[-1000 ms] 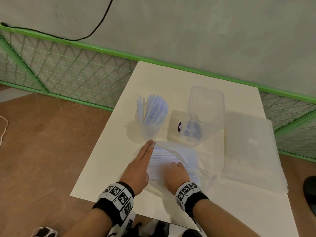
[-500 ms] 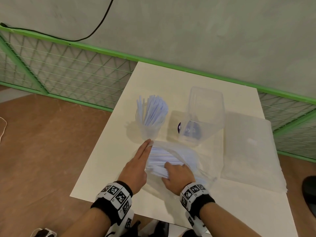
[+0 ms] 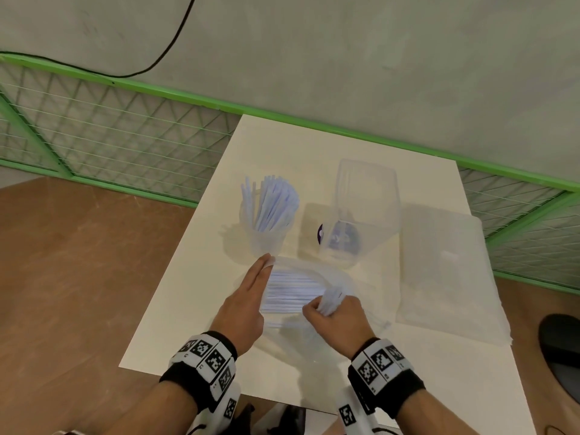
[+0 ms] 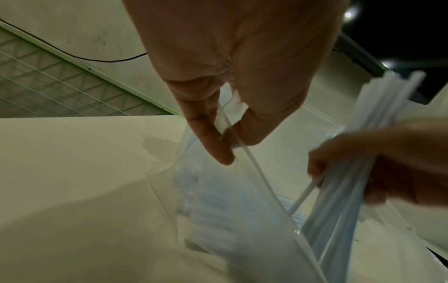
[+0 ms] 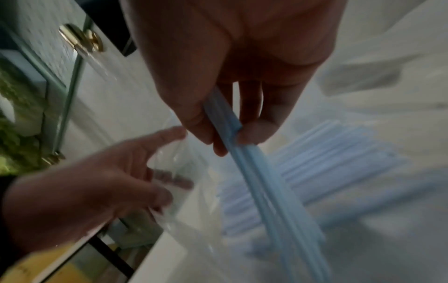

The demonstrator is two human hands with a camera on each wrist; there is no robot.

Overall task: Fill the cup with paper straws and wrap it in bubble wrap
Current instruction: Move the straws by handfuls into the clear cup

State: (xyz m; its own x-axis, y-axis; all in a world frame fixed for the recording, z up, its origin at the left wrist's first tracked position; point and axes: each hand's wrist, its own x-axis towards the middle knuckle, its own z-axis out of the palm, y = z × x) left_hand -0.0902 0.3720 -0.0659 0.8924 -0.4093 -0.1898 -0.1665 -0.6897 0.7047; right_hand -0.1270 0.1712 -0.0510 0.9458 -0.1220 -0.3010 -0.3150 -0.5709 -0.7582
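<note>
the right hand (image 3: pixel 337 318) has its grip curled tight round a bunch of pale blue paper straws (image 3: pixel 331 301), their ends poking up past the knuckles; from the right wrist the same bunch (image 5: pixel 261 172) runs down between thumb and fingers (image 5: pixel 252 134). the left hand (image 3: pixel 243 304) looks flat from above, fingers long and together, but the left wrist view shows its grip narrow, thumb and forefinger (image 4: pixel 211 137) pinching the edge of a clear plastic bag (image 4: pixel 242 191) and holding its mouth apart. the bag (image 3: pixel 361 296) lies on the white worktop (image 3: pixel 194 309) between the two hands, and a loose heap of more straws (image 3: pixel 292 290) lies flat inside it, running crosswise.

just beyond the left fingertips stands the cup (image 3: pixel 266 238), clear and upright, already bristling with straws (image 3: pixel 271 202) that fan out above its rim. to its right, near but apart, a taller clear plastic container (image 3: pixel 365 196) stands with something purple and white showing through its base; what that is i cannot tell. further right a sheet of bubble wrap (image 3: pixel 445 277) lies flat on the worktop, its near edge hanging a little past the side.

both wrists wear black bands with black-and-white square markers (image 3: pixel 207 356). behind the worktop runs a green wire fence (image 3: pixel 110 136) against a grey wall, with a black cable (image 3: pixel 163 54) drooping along it.
</note>
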